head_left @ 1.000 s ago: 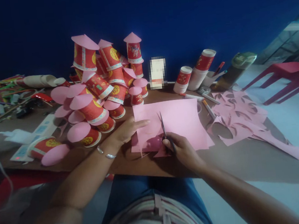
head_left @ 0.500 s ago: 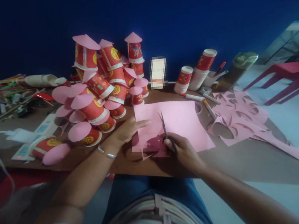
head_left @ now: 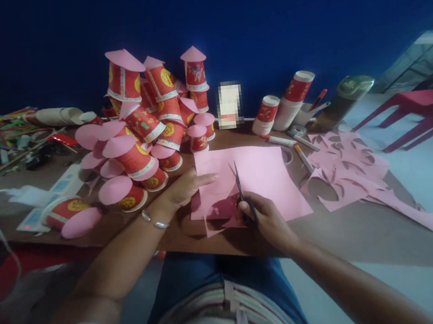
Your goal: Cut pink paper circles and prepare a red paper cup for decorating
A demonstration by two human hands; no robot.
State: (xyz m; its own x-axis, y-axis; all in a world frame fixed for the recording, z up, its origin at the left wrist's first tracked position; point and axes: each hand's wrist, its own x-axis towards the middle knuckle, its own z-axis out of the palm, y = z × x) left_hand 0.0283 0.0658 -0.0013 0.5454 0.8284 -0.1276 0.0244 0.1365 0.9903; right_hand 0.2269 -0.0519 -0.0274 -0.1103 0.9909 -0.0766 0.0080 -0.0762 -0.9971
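Observation:
My right hand [head_left: 265,216] is closed around the handles of a pair of scissors [head_left: 238,180]. The blades point away from me, their tips a little apart, at a sheet of pink paper [head_left: 214,198]. My left hand [head_left: 186,186] grips that sheet by its left side, thumb stretched over the top and the other fingers hidden beneath. A cut strip droops at the sheet's near edge. Under it, more pink paper [head_left: 267,172] lies on the table [head_left: 225,244]. A bracelet [head_left: 155,221] sits on my left wrist.
Red paper cups with pink cone tops [head_left: 133,158] are piled at the left, near a power strip [head_left: 66,185]. Stacked cups [head_left: 296,94], a marker [head_left: 282,140] and a dark bottle [head_left: 343,99] stand or lie at right. Pink paper scraps [head_left: 346,169] cover the right side.
The scissors and my right hand have shifted very slightly to the right. The near edge of the held sheet hangs a bit lower. My left hand stays in place.

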